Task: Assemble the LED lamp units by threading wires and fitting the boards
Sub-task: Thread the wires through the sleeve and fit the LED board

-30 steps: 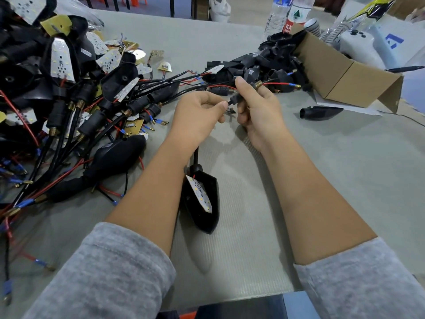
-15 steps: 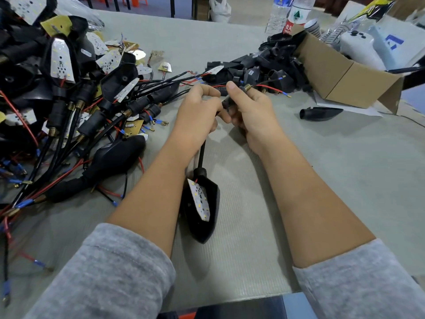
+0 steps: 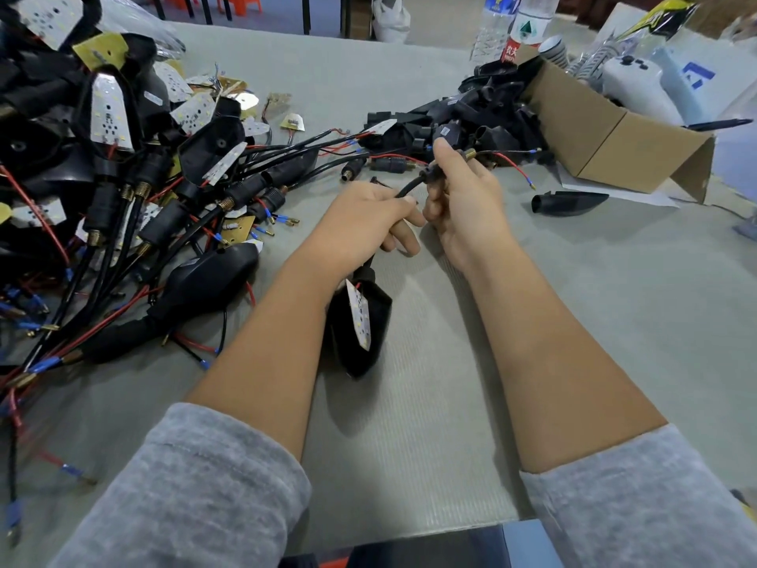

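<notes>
Lamp housing [image 3: 360, 334] with its LED board [image 3: 359, 313] hangs over the tabletop [image 3: 450, 403]; left hand [image 3: 364, 223] grips its black cable [image 3: 409, 185], right hand [image 3: 467, 202] pinches the collar. Threading seems underway; next, probably, pull the wires [image 3: 512, 166] through.

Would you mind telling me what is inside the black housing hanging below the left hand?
The housing holds a white LED board, tilted, with a red wire at its top. How the board is seated, and the wiring beneath it, stay hidden by the housing's walls.
</notes>
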